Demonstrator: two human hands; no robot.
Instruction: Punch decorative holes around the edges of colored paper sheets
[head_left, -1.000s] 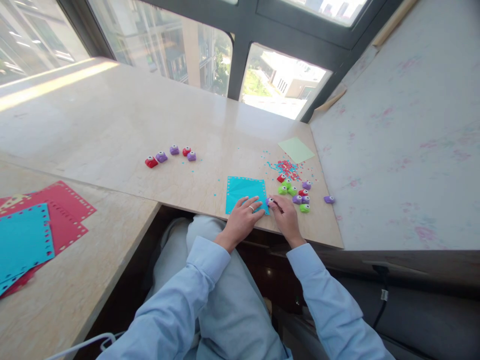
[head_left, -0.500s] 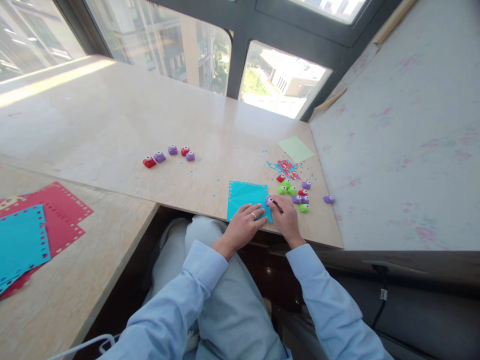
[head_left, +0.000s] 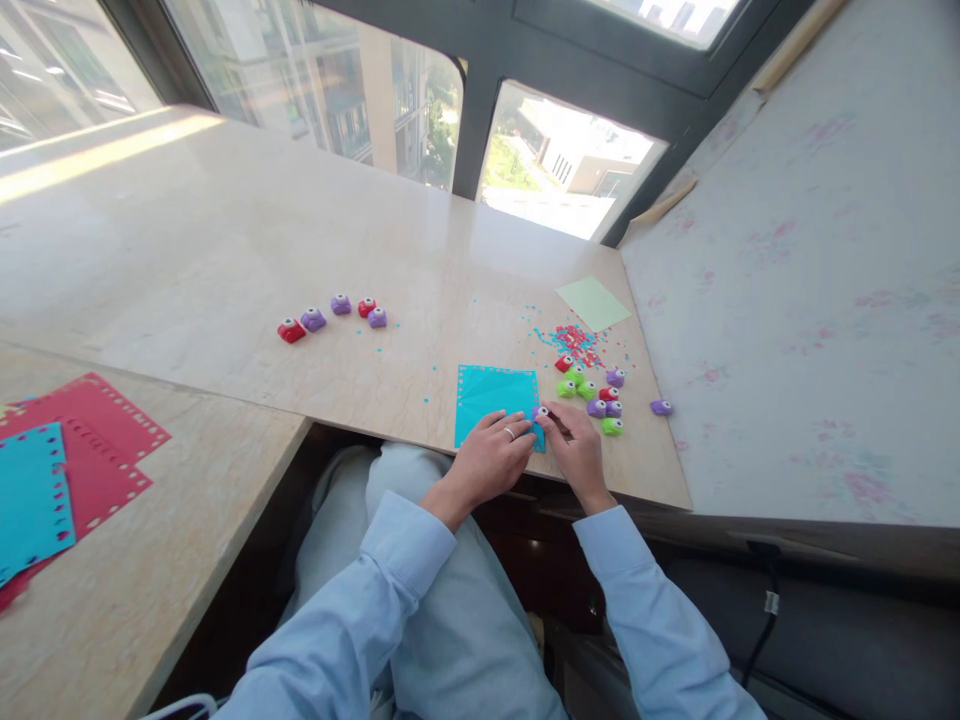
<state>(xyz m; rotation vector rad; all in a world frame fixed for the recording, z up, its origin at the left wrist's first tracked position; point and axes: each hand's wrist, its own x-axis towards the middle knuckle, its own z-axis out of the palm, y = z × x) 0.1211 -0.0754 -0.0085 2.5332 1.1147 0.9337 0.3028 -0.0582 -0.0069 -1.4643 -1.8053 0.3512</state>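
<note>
Turquoise paper sheet point(head_left: 491, 402), its edges punched with small holes, is lying at the near edge of the marble worktop point(head_left: 225, 260), right in front of the seated person. Left hand point(head_left: 491, 455) is pressing flat on the sheet's near right corner, fingers spread, a ring on one finger. Right hand point(head_left: 574, 448) is pinching a small purple punch point(head_left: 540, 413) against the sheet's right edge; fingers are curled closed around it.

Just right of the hands, a cluster of little punches point(head_left: 592, 392) in green, purple and red is sitting close together, with one purple punch point(head_left: 661, 407) lying apart toward the wall. Beyond the cluster, red and blue paper confetti point(head_left: 574, 338) is scattering over the worktop, near a pale green sheet point(head_left: 593, 302). A row of red and purple punches point(head_left: 334, 312) is standing well apart to the left. Far left, on a lower surface, red and turquoise punched sheets point(head_left: 67, 470) are lying stacked.
</note>
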